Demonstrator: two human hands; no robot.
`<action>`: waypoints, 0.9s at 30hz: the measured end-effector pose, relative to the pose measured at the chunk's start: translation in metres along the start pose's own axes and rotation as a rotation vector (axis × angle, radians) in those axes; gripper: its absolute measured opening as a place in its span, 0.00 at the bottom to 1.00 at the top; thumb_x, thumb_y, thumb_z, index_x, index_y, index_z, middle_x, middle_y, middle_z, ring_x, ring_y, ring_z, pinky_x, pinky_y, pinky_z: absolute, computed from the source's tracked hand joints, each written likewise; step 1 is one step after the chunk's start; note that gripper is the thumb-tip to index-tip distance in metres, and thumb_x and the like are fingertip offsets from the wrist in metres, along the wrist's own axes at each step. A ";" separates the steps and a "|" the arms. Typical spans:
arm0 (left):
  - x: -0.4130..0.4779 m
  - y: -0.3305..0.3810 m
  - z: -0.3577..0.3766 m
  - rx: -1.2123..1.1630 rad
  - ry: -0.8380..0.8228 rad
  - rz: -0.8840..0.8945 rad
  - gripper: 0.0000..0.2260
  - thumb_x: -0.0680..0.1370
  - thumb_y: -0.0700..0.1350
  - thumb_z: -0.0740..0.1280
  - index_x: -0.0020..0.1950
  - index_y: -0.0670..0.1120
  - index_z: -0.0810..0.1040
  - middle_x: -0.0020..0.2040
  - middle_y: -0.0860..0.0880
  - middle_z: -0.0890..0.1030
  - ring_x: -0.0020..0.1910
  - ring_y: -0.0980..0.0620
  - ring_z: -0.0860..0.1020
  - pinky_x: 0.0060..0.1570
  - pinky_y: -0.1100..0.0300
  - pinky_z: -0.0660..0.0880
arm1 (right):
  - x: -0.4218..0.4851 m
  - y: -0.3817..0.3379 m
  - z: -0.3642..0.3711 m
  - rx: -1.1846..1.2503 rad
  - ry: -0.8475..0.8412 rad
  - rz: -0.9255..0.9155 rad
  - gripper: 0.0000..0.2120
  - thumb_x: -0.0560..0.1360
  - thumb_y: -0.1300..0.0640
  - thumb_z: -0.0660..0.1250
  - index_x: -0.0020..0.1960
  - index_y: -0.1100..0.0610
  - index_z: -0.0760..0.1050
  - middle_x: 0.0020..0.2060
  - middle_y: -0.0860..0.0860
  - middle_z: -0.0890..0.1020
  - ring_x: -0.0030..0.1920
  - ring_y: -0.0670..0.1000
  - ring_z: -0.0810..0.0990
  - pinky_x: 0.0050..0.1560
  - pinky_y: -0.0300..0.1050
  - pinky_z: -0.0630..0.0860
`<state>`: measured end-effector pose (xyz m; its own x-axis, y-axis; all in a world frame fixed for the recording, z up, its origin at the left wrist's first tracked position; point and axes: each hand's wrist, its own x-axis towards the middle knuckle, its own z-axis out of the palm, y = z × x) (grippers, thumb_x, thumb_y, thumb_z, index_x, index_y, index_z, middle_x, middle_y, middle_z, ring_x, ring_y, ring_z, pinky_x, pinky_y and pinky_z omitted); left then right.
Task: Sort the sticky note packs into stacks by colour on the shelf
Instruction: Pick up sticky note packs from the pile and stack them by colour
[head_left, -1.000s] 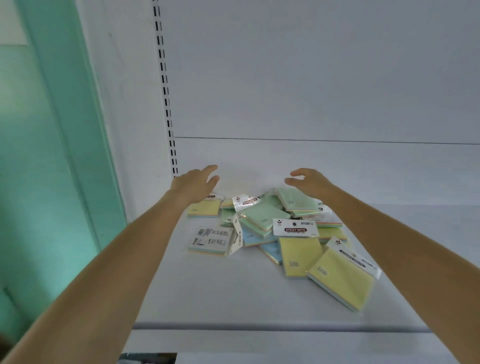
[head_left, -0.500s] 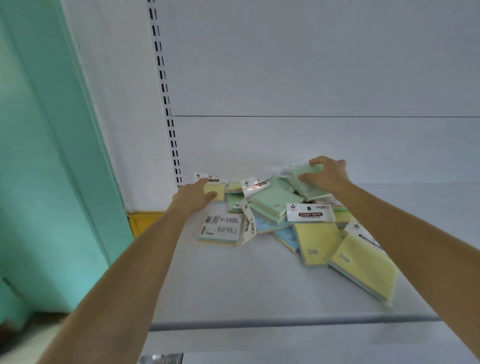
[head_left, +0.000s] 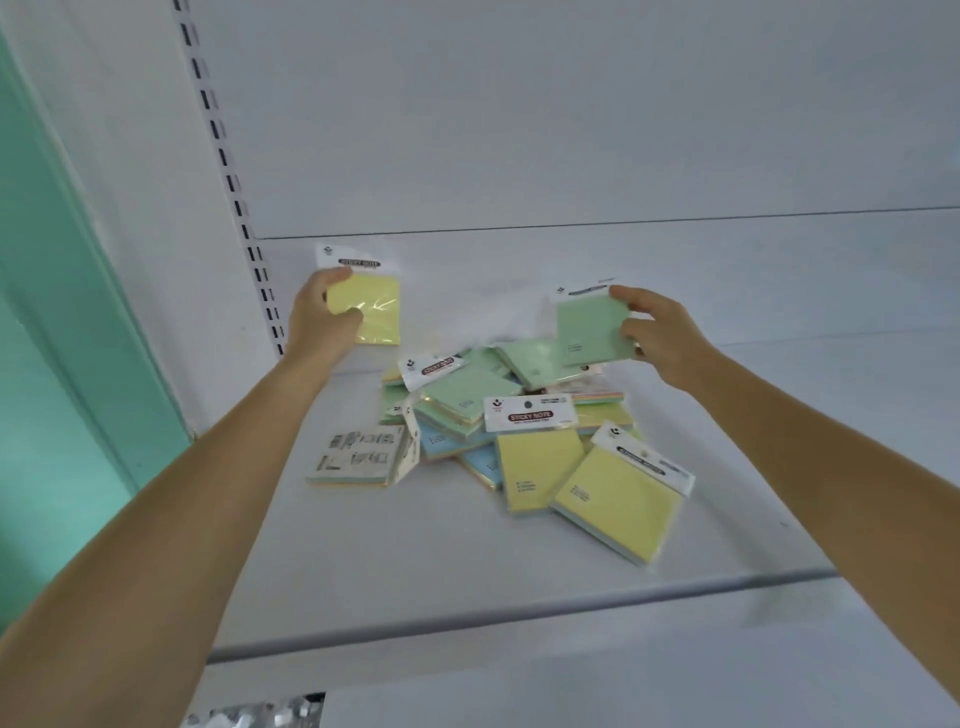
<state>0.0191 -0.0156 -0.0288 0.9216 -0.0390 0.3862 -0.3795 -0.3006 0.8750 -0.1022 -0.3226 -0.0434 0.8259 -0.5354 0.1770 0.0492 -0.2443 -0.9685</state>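
A loose pile of sticky note packs (head_left: 498, 415) lies on the white shelf (head_left: 415, 551), mixing green, yellow and blue ones. My left hand (head_left: 319, 322) holds a yellow pack (head_left: 374, 306) up in the air at the pile's back left, near the slotted upright. My right hand (head_left: 654, 338) holds a green pack (head_left: 589, 332) lifted above the pile's right rear. Two yellow packs (head_left: 618, 499) lie at the front right of the pile. One pack lies face down (head_left: 358, 457) at the front left.
A white back panel (head_left: 571, 130) closes the shelf behind. The slotted upright (head_left: 228, 156) runs down the left side, next to a teal wall (head_left: 62, 312). The shelf's front lip (head_left: 519, 613) crosses below the pile. Bare shelf extends to the right (head_left: 805, 415).
Both hands closed on a pack each and lifted them off the pile: the left raised a yellow one, the right a green one.
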 end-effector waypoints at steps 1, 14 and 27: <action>-0.005 0.014 0.013 -0.061 -0.022 0.010 0.25 0.72 0.30 0.60 0.67 0.47 0.70 0.61 0.52 0.70 0.56 0.55 0.67 0.51 0.64 0.70 | -0.002 0.001 -0.015 0.029 0.020 -0.001 0.24 0.74 0.72 0.54 0.66 0.56 0.71 0.56 0.52 0.69 0.52 0.54 0.71 0.40 0.40 0.73; -0.153 0.167 0.302 -0.261 -0.436 0.026 0.23 0.72 0.34 0.68 0.66 0.45 0.71 0.54 0.45 0.71 0.51 0.48 0.73 0.43 0.62 0.72 | -0.070 0.065 -0.335 0.079 0.238 0.078 0.24 0.76 0.73 0.53 0.68 0.57 0.68 0.59 0.51 0.69 0.55 0.54 0.71 0.54 0.49 0.73; -0.212 0.244 0.551 -0.209 -0.663 0.012 0.24 0.71 0.34 0.69 0.67 0.42 0.70 0.51 0.45 0.71 0.49 0.49 0.73 0.48 0.60 0.72 | -0.018 0.137 -0.560 -0.014 0.428 0.171 0.24 0.77 0.71 0.53 0.68 0.53 0.68 0.70 0.52 0.67 0.57 0.53 0.70 0.55 0.48 0.73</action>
<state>-0.2235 -0.6054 -0.0575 0.7474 -0.6351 0.1950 -0.3365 -0.1087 0.9354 -0.4247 -0.7988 -0.0809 0.5149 -0.8540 0.0747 -0.0773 -0.1331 -0.9881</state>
